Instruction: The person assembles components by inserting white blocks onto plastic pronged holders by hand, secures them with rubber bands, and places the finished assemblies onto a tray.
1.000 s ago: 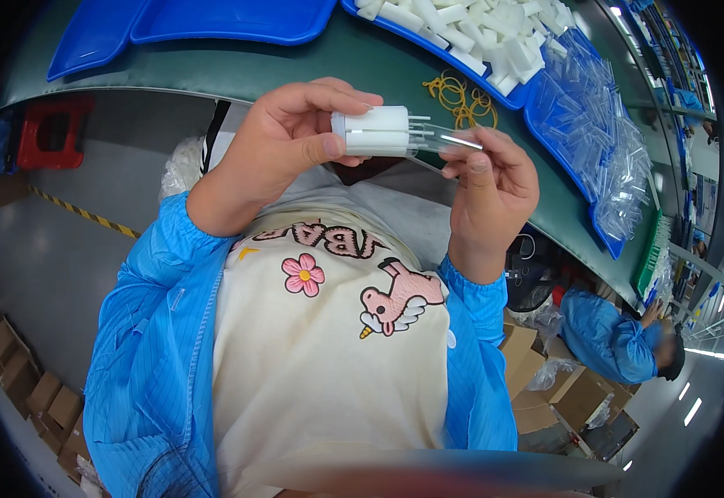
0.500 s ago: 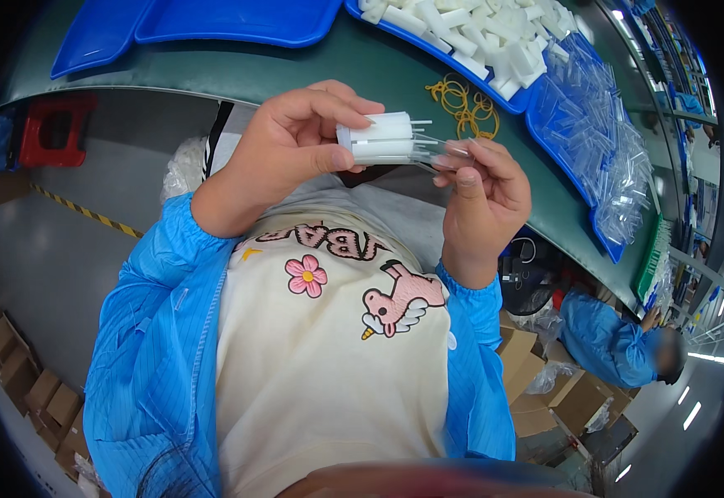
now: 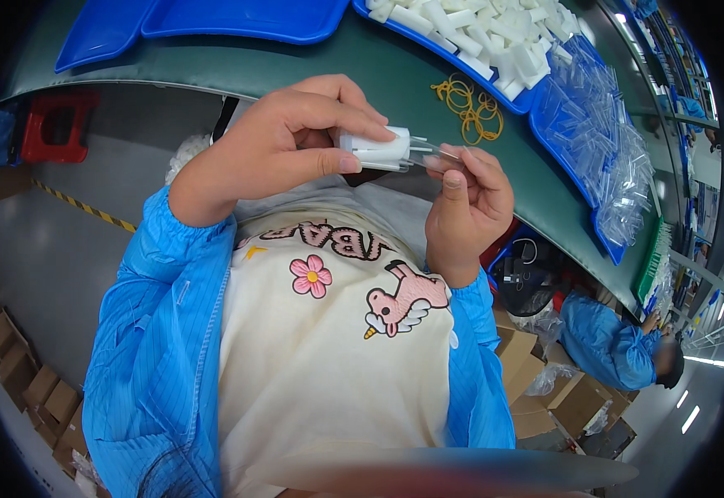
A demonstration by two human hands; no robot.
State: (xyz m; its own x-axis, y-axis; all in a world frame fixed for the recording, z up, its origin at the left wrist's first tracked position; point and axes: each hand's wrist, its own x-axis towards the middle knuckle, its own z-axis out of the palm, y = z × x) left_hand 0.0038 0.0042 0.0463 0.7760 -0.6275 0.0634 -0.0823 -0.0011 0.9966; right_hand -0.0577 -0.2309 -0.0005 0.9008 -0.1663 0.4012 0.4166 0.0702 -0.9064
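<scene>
My left hand (image 3: 295, 137) is closed around a bundle of white plastic cylinders (image 3: 387, 149), thumb below and fingers over the top. Thin pale rods (image 3: 418, 149) stick out of the bundle's right end. Just to the right, my right hand (image 3: 474, 195) pinches thin clear plastic tubes (image 3: 440, 153) between thumb and fingertips, close to the rod ends. How many it holds, and whether they touch the rods, I cannot tell. Both hands are held in the air between my body and the green table (image 3: 279, 66).
Beyond the hands, yellow rubber bands (image 3: 470, 108) lie on the table. A blue tray heaped with white plastic pieces (image 3: 495, 41) adjoins one full of clear tubes (image 3: 586, 124). Blue trays (image 3: 246, 18) sit at far left. A co-worker in blue (image 3: 607, 340) is at right, near cardboard boxes (image 3: 578, 398).
My left hand has turned further over the bundle, hiding more of its left end. My right hand has shifted slightly left and nearer my body.
</scene>
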